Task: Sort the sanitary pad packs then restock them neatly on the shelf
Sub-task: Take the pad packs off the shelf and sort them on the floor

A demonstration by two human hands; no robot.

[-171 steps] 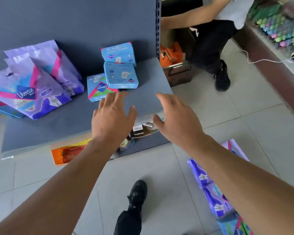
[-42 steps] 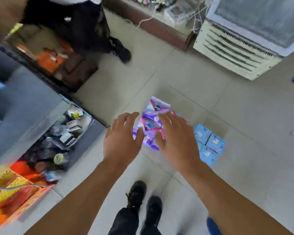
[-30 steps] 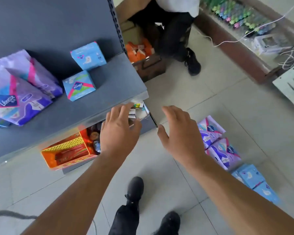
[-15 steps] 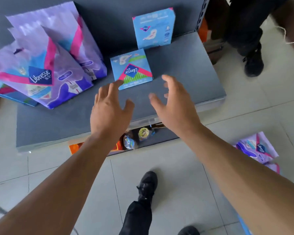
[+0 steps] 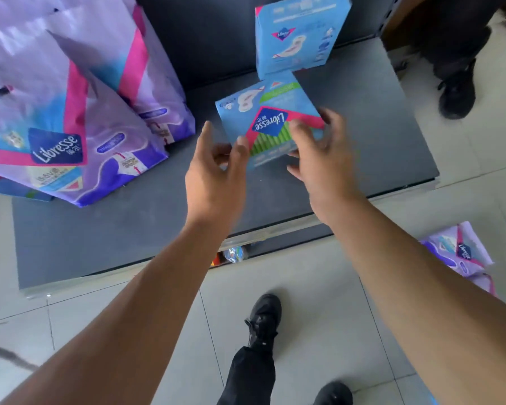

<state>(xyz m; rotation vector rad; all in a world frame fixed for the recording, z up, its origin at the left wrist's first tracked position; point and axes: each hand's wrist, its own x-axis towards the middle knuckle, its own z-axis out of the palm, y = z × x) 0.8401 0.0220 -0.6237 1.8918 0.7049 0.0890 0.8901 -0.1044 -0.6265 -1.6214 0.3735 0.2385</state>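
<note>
Left hand [image 5: 216, 171] and right hand [image 5: 319, 153], fingers spread, flank the flat blue pack [image 5: 269, 124] on the shelf [image 5: 362, 135], gripping nothing yet; squeeze both sides evenly, then stand it by the upright blue pack [image 5: 300, 35].

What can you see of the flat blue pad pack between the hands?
The flat blue pack is a squarish, glossy plastic-wrapped pack lying face up on the grey shelf. It is light blue with a pink-edged dark blue Libresse diamond, a green striped area and a pad picture near its far edge; the logo reads upside down from here. It lies turned at an angle, just in front of an upright blue pack. The left hand and right hand reach its near corners, fingers curled at its edges; a firm grip is unclear.
</note>
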